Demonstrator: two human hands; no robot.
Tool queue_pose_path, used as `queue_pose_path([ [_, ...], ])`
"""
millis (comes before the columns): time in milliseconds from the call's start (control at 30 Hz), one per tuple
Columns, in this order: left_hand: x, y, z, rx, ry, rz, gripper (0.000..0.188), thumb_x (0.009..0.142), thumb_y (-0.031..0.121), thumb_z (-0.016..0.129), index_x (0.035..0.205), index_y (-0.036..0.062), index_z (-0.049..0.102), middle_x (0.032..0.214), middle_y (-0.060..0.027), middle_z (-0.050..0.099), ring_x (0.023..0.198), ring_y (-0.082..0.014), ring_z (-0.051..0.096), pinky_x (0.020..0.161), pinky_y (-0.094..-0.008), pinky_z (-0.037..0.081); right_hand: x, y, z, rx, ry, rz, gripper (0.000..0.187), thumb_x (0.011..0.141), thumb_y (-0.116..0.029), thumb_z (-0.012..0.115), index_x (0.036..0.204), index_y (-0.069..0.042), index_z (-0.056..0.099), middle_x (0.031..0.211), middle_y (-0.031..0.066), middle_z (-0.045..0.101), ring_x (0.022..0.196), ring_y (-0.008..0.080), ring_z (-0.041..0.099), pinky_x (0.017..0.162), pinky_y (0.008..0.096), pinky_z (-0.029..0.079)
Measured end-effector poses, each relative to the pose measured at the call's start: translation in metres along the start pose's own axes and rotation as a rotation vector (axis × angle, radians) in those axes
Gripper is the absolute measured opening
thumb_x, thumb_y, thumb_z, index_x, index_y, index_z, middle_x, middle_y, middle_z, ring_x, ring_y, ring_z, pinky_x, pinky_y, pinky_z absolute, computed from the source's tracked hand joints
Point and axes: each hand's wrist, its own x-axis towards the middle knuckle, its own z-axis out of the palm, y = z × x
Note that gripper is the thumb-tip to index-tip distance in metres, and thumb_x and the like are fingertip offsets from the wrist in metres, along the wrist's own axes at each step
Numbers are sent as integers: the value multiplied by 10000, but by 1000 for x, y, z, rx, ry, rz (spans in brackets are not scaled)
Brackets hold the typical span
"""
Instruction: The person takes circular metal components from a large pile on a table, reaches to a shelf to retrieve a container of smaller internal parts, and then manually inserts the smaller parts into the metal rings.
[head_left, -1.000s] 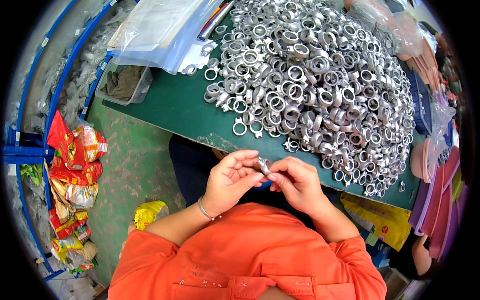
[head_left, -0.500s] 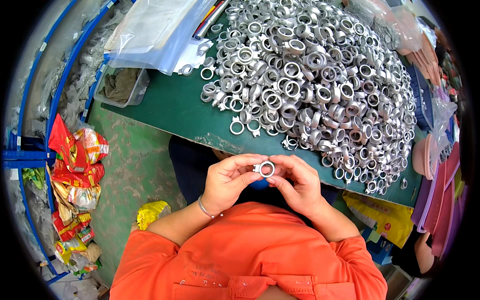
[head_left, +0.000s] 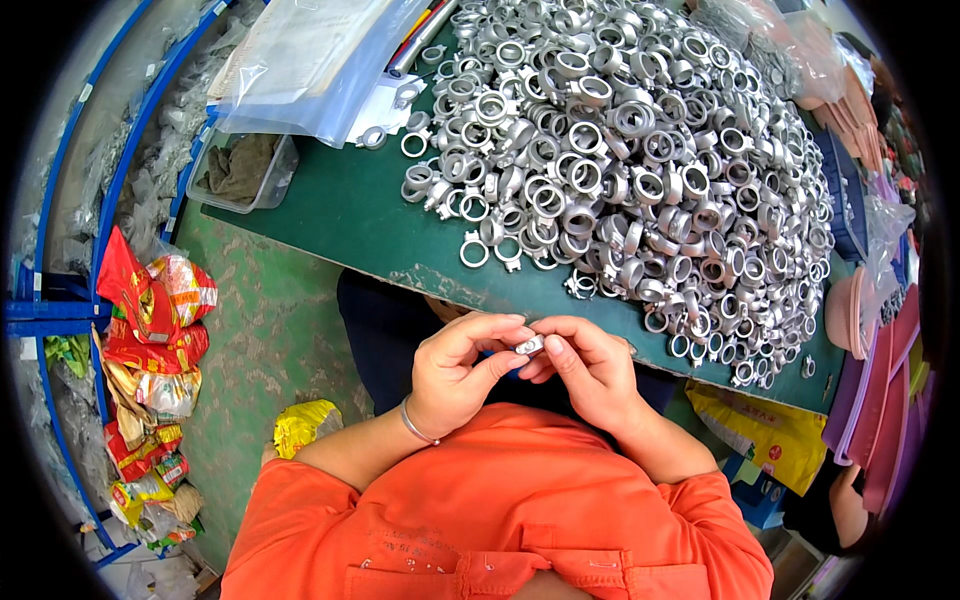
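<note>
Between my fingertips is a small silver metal ring (head_left: 530, 346) with a lug, turned edge-on so its hole does not show. My left hand (head_left: 456, 366) pinches it from one side between thumb and fingers. From the other side my right hand (head_left: 586, 370) grips it with thumb and index finger. Both hands are just off the near edge of the green table (head_left: 345, 215), above my lap. Beyond them lies a large heap of similar metal rings (head_left: 600, 150), several of them loose along its near rim.
Papers in a clear plastic sleeve (head_left: 310, 70) lie at the table's far left. A clear plastic tub (head_left: 245, 172) with a brown cloth sits by the left corner. Blue shelving (head_left: 110, 200) with bagged goods stands left. Pink bins (head_left: 848, 312) are at right; a yellow bag (head_left: 765, 430) is below the table.
The ring has been turned from face-up, with its round opening showing, to edge-on. My fingers have shifted slightly around it; the heap looks the same.
</note>
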Motion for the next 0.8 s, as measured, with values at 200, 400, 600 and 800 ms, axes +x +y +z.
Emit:
queue_pose_path([
  [200, 2, -1, -4, 179, -27, 92, 204, 761, -102, 602, 954, -36, 584, 999, -114, 528, 893, -192, 581, 784, -289, 502, 0, 8, 1, 123, 12, -128, 175, 895, -63, 501, 1043, 29, 522, 946, 90, 599, 811, 130, 599, 708, 238, 506],
  [400, 0, 0, -1, 92, 6, 18, 180, 755, -99, 611, 926, -43, 595, 988, -95, 492, 877, -179, 577, 757, -272, 512, -3, 8, 3, 238, -12, -42, 178, 883, -42, 516, 1047, 25, 513, 942, 94, 601, 834, 128, 593, 717, 241, 502],
  [600, 1, 0, 2, 9, -8, 4, 226, 758, -109, 601, 974, -46, 578, 1003, -104, 495, 895, -184, 575, 782, -283, 510, -3, 15, 5, 57, 70, -176, 161, 832, -2, 572, 987, 29, 546, 947, 109, 597, 845, 168, 604, 712, 265, 507],
  [800, -7, -7, -12, 22, -59, 1, 225, 756, -107, 605, 970, -49, 573, 1028, -132, 531, 910, -196, 584, 793, -287, 509, -1, -7, -6, -778, 141, -571, 207, 730, -18, 662, 920, -14, 582, 812, 123, 595, 704, 260, 609, 600, 311, 502],
])
